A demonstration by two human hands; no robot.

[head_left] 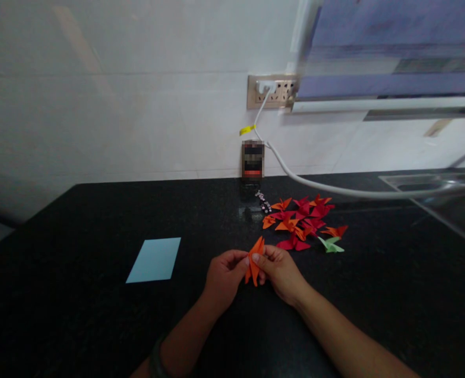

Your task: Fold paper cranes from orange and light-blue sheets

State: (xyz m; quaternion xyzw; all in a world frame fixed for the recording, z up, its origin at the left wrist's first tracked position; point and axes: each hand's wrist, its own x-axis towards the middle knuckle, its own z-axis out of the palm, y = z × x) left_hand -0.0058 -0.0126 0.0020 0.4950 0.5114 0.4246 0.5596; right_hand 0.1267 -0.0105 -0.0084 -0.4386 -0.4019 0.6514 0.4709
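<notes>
An orange folded paper crane (254, 269) is held upright above the black countertop, its narrow points facing up and down. My left hand (226, 273) pinches its left side between thumb and fingers. From the right, my right hand (282, 270) grips the same piece, the thumb lying across its middle. My fingers hide part of the folds. Just beyond my right hand lies a cluster of finished red and orange paper cranes (302, 210), with one light green crane (330, 244) at its near edge. A light blue sheet of paper (156, 260) rests flat to the left.
A phone-like device (253, 160), partly blurred out, leans against the wall with a beaded strap (263, 202) before it. A white cable (295, 178) runs from the wall socket (272, 92) across to the right. A metal sink (448, 184) borders the counter at right.
</notes>
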